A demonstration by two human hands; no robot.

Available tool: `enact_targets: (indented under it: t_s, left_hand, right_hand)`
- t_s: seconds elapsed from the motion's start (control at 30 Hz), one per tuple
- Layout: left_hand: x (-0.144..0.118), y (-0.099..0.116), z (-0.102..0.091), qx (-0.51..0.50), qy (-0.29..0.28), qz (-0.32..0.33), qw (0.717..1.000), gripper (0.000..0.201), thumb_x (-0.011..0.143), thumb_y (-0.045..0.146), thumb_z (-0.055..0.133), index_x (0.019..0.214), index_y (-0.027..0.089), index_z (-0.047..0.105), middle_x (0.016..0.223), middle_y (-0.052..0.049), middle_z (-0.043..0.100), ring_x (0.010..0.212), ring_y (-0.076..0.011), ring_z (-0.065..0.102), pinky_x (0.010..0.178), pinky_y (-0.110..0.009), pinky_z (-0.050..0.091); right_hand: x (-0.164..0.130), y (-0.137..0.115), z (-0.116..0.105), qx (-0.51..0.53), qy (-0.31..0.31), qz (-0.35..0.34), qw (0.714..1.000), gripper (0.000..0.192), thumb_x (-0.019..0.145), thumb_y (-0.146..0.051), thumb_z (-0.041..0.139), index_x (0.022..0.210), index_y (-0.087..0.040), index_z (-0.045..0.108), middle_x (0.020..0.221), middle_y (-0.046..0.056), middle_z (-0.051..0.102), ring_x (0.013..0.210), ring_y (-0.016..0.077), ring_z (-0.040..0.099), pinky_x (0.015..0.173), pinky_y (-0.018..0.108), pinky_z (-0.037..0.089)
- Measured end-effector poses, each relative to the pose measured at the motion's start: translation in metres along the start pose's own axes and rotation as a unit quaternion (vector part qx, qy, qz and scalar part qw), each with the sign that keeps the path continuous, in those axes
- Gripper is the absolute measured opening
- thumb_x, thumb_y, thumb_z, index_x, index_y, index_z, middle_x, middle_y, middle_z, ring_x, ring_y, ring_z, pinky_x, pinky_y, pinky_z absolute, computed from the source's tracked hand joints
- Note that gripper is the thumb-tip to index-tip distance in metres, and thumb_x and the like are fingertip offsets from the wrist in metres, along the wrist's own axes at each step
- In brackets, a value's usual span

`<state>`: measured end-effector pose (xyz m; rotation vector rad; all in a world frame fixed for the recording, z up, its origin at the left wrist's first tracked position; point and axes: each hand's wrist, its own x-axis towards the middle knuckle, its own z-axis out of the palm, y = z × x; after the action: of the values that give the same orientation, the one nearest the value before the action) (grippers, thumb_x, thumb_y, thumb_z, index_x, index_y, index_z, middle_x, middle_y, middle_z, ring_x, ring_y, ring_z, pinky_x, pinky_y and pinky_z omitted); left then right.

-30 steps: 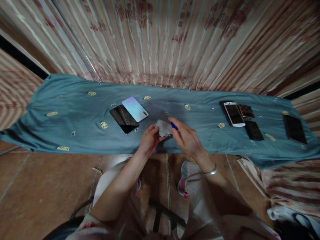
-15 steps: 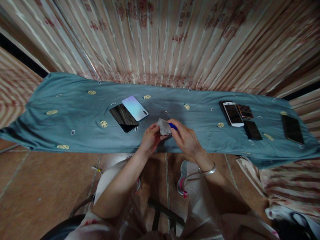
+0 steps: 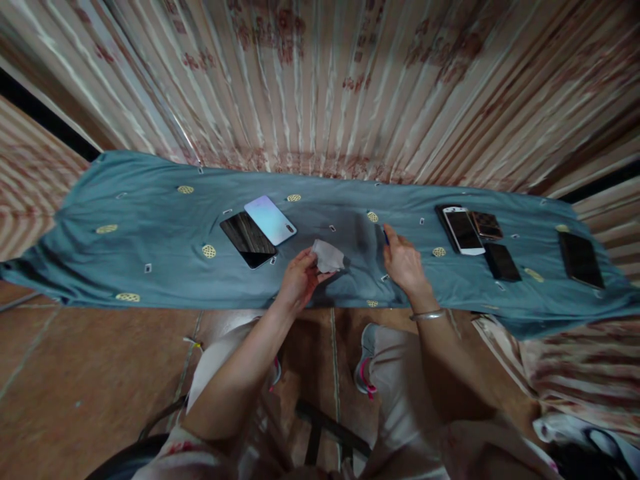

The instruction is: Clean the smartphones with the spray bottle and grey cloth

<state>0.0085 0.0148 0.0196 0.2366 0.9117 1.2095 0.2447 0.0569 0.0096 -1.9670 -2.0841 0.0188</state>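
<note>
Fingers of my left hand (image 3: 300,277) pinch a soft grey scrap (image 3: 328,257) by its left side, over the near edge of the cloth-covered table (image 3: 170,273), close to the middle. My thumb and fingers are nearly together, with only the scrap between them, and one fingertip pokes out under it. I can't tell if it is cloth or paper. My right hand (image 3: 404,263) is apart from it, a bit to the right, just in from the same edge. Those fingers are curled tight around a blue thing (image 3: 385,238), and only a tiny bit peeks out, so I can't tell what it is. To do this well, I think I should pinch the scrap gently, so it doesn't slip or crumple, and grip the blue thing firmly with its tip where I can see it. Farther in, toward the right edge, are a dark case (image 3: 503,262) and, by the right end, a long dark slab (image 3: 581,259). Left of the middle is a black phone (image 3: 249,240), and a white phone (image 3: 464,230) is on the right side. Beyond the black phone a shiny pale phone (image 3: 271,220) lies against it. Past the far edge hangs a curtain (image 3: 310,100).
</note>
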Motion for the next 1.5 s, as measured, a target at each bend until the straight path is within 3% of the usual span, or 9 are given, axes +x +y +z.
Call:
enact_targets:
  t_s: [0.53,0.67,0.73,0.83,0.97,1.07,1.17,1.4,1.5]
  left_hand:
    - [-0.001,-0.001,-0.005,0.01,-0.02,-0.012,1.0,0.01,0.09,0.015,0.059,0.095,0.016,0.066,0.094,-0.006,0.075,0.081,-0.0193,0.072,0.071,-0.036,0.063]
    - [-0.003,-0.003,-0.004,0.001,-0.02,-0.014,1.0,0.008,0.088,0.014,0.062,0.092,0.017,0.068,0.091,-0.006,0.075,0.08,-0.0198,0.072,0.072,-0.038,0.063]
    - [-0.003,-0.004,-0.004,-0.002,-0.022,-0.016,1.0,0.007,0.086,0.015,0.064,0.091,0.017,0.068,0.091,-0.006,0.075,0.08,-0.0204,0.071,0.074,-0.04,0.063]
    - [-0.005,-0.004,-0.005,-0.001,-0.025,-0.014,1.0,0.007,0.084,0.015,0.066,0.09,0.017,0.069,0.088,-0.005,0.075,0.078,-0.0203,0.071,0.077,-0.041,0.062]
    - [-0.007,-0.002,-0.006,0.007,-0.03,-0.009,0.999,0.011,0.081,0.017,0.069,0.093,0.017,0.07,0.089,-0.004,0.075,0.078,-0.02,0.07,0.083,-0.041,0.061]
    - [-0.01,0.0,-0.008,0.002,-0.015,0.004,1.0,0.011,0.08,0.018,0.07,0.091,0.017,0.069,0.087,-0.003,0.074,0.078,-0.0188,0.069,0.084,-0.04,0.06]
    - [-0.011,0.002,-0.009,0.001,0.002,0.021,1.0,0.01,0.08,0.016,0.067,0.09,0.016,0.069,0.083,-0.002,0.073,0.077,-0.0171,0.068,0.084,-0.039,0.06]
    - [-0.015,0.007,-0.019,0.033,0.013,0.052,0.998,0.017,0.079,0.019,0.07,0.096,0.016,0.071,0.087,-0.003,0.073,0.083,-0.0154,0.068,0.076,-0.03,0.058]
    - [-0.016,0.015,-0.031,0.057,0.019,0.095,0.994,0.025,0.076,0.022,0.075,0.101,0.018,0.071,0.094,-0.005,0.072,0.089,-0.0162,0.067,0.078,-0.03,0.057]
  right_hand:
    - [0.017,0.043,0.019,-0.009,0.02,0.084,0.996,0.062,0.089,-0.02,0.046,0.146,0.004,0.048,0.122,0.033,0.067,0.112,0.0412,0.064,0.097,0.052,0.05]
    - [0.013,0.031,0.017,0.073,0.089,0.047,0.992,0.055,0.092,-0.027,0.045,0.14,-0.004,0.056,0.136,0.029,0.063,0.123,0.0396,0.061,0.106,0.056,0.046]
    - [0.008,0.012,0.014,0.161,0.077,0.023,0.984,0.05,0.096,-0.034,0.043,0.135,-0.01,0.062,0.136,0.024,0.065,0.125,0.036,0.061,0.109,0.054,0.046]
    - [-0.004,-0.025,0.013,0.338,-0.031,0.011,0.941,0.047,0.097,-0.048,0.047,0.124,-0.017,0.07,0.125,0.016,0.073,0.115,0.0309,0.068,0.105,0.049,0.051]
    - [-0.018,-0.064,0.014,0.56,-0.238,0.057,0.791,0.053,0.087,-0.066,0.063,0.106,-0.019,0.077,0.106,0.009,0.078,0.101,0.0248,0.072,0.091,0.039,0.059]
    - [-0.021,-0.075,0.014,0.634,-0.299,0.097,0.707,0.051,0.071,-0.061,0.083,0.101,-0.021,0.079,0.094,0.004,0.079,0.083,0.0176,0.072,0.075,0.029,0.06]
    - [-0.019,-0.076,0.014,0.66,-0.302,0.105,0.679,0.047,0.062,-0.05,0.093,0.098,-0.022,0.08,0.083,0.001,0.079,0.072,0.0139,0.07,0.066,0.024,0.057]
    - [-0.011,-0.09,0.023,0.678,-0.273,0.122,0.672,0.035,0.054,-0.036,0.096,0.08,-0.019,0.08,0.07,-0.001,0.076,0.062,0.0126,0.066,0.06,0.023,0.053]
    - [-0.005,-0.098,0.024,0.709,-0.259,0.159,0.637,0.036,0.049,-0.035,0.097,0.076,-0.02,0.078,0.072,-0.001,0.076,0.063,0.0126,0.066,0.063,0.025,0.055]
